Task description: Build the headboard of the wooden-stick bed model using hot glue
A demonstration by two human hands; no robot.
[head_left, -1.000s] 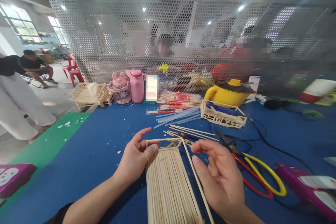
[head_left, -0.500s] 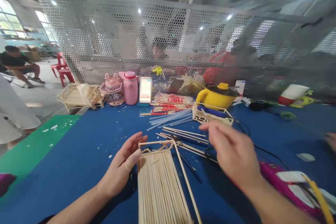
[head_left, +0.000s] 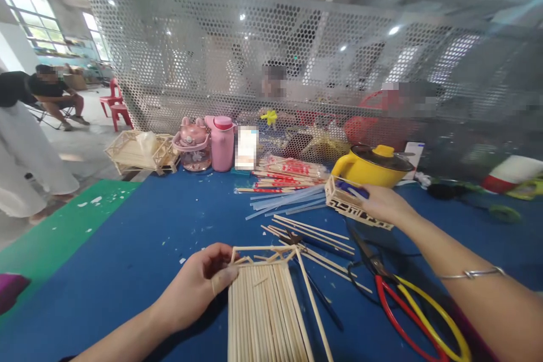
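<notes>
A flat panel of joined wooden sticks with a raised stick frame along its edges lies at the bottom middle. My left hand grips its far left corner, with a bandage-like wrap on the thumb. Farther right, my right hand reaches to a small stick-built box and is closed at a blue object inside it; the fingertips are partly hidden. Loose thin sticks and dark pliers lie between the panel and the box.
Scissors with red and yellow handles lie under my right forearm. Behind stand a yellow pot, a pink bottle, a pink jug and packaged sticks. A perforated screen borders the blue table. People are beyond.
My right hand has moved forward and right to the small box. My left hand has closed on the panel's corner. The view has shifted, and the scissors now show.
</notes>
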